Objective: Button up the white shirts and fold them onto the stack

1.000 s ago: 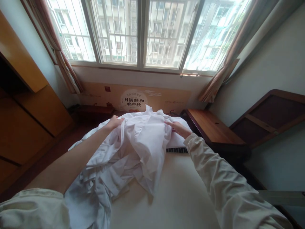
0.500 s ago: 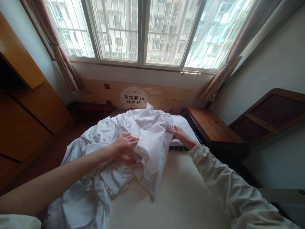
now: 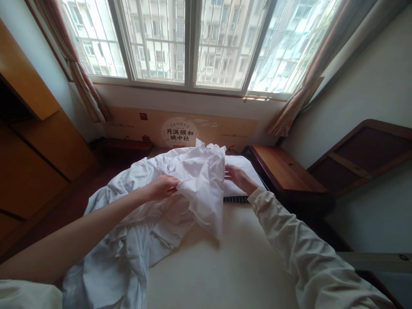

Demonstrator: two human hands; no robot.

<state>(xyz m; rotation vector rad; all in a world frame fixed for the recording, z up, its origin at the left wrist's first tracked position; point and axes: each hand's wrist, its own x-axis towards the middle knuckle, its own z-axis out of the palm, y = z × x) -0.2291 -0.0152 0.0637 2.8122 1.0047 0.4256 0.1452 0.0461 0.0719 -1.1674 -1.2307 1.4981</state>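
Observation:
A crumpled white shirt (image 3: 206, 193) lies across the middle of the bed, its near corner lifted over the cream mattress (image 3: 225, 266). My left hand (image 3: 162, 187) is closed in a pinch on the shirt's left edge. At the opposite edge, my right hand (image 3: 238, 177) has its fingers stretched out and slightly apart; whether the tips touch the cloth is hard to tell. A heap of white bedding (image 3: 112, 214) spreads under and left of the shirt. Behind my right hand is a white pillow (image 3: 246, 165), with a dark striped cloth (image 3: 236, 199) showing under it.
A wooden cabinet top (image 3: 286, 169) stands right of the pillow. A brown framed panel (image 3: 360, 159) leans against the right wall. Wooden cupboards (image 3: 38, 154) line the left side. Barred windows (image 3: 189, 47) with tied curtains (image 3: 85, 86) are above the bed's far end.
My left hand has gone from lying spread on the shirt to pinching its edge. The shirt's near corner has moved up and right. My right hand's fingers have loosened from the cloth.

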